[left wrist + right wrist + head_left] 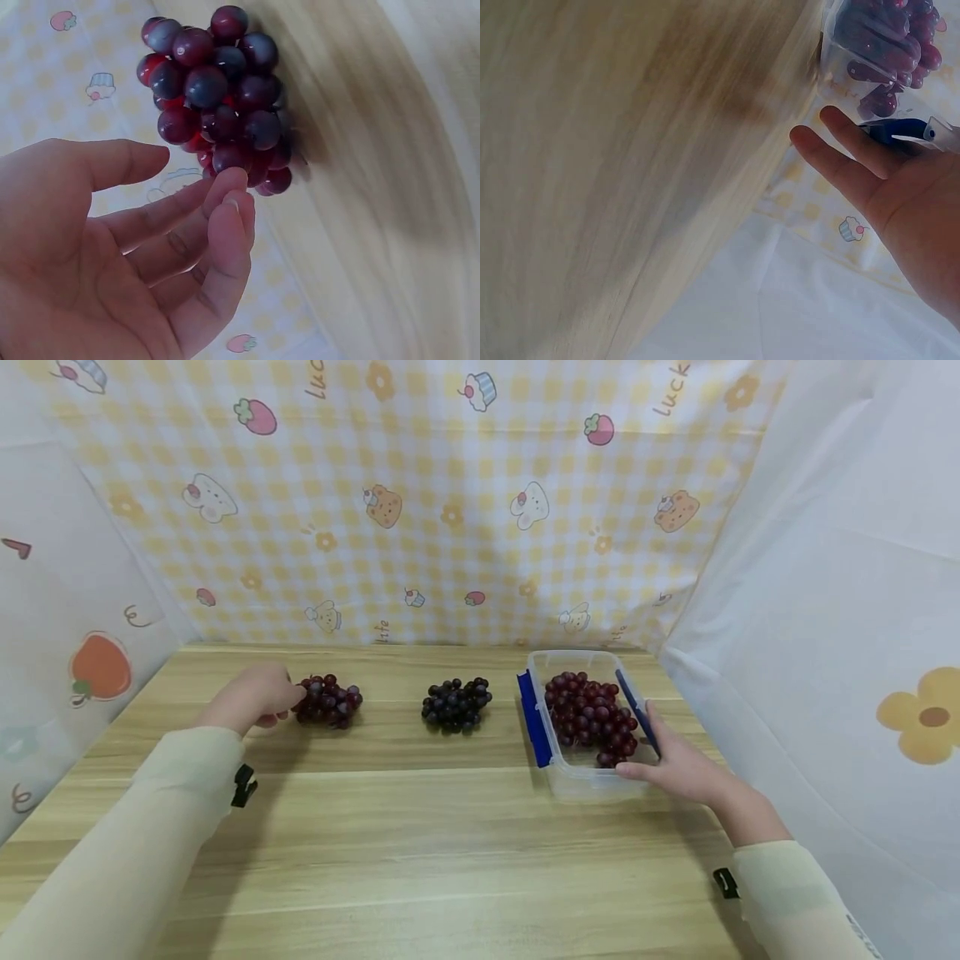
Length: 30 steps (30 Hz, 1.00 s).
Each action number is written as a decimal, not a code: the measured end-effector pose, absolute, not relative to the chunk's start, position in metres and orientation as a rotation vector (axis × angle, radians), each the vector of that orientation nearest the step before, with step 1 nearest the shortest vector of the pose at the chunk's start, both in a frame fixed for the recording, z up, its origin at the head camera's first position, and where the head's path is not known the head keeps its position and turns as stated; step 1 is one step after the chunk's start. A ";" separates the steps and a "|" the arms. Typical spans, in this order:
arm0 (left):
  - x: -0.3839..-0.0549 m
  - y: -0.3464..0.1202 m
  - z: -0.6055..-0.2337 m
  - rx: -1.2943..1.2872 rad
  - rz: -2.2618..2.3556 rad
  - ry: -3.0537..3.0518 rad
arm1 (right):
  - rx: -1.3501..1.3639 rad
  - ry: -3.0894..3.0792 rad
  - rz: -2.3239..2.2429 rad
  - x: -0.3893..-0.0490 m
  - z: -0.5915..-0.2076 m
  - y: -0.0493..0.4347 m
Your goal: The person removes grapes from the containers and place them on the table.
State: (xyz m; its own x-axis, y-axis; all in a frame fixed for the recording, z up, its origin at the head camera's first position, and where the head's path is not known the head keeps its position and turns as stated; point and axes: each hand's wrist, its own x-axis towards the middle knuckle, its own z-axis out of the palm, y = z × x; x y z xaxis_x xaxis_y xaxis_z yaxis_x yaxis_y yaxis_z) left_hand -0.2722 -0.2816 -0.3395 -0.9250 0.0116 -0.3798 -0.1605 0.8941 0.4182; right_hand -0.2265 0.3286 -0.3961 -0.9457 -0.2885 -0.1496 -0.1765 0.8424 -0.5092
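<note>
My left hand [258,697] is beside a bunch of dark red grapes [327,700] at the left of the table. In the left wrist view, thumb and bent fingers stand apart with nothing between them, fingertips right at the end of the bunch. My right hand [678,764] lies at the near right corner of a clear plastic box [558,767] with blue side latches [534,718]. Its thumb is at the near rim, and two visible fingers [840,169] stretch out straight along the right side. More red grapes [592,714] lie inside the box.
A bunch of black grapes [456,705] sits on the wooden table [420,860] between the red bunch and the box. A yellow checked cloth [450,468] hangs behind the table. White cloths [825,610] close off both sides.
</note>
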 end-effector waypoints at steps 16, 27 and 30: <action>-0.287 -0.243 -0.353 0.270 0.276 2.989 | -0.353 2.802 -0.735 -0.225 -0.394 0.328; -0.284 -0.247 -0.362 0.165 0.274 2.910 | -0.349 2.810 -0.723 -0.227 -0.396 0.328; -0.284 -0.249 -0.360 0.091 0.279 2.892 | -0.349 2.809 -0.726 -0.227 -0.397 0.329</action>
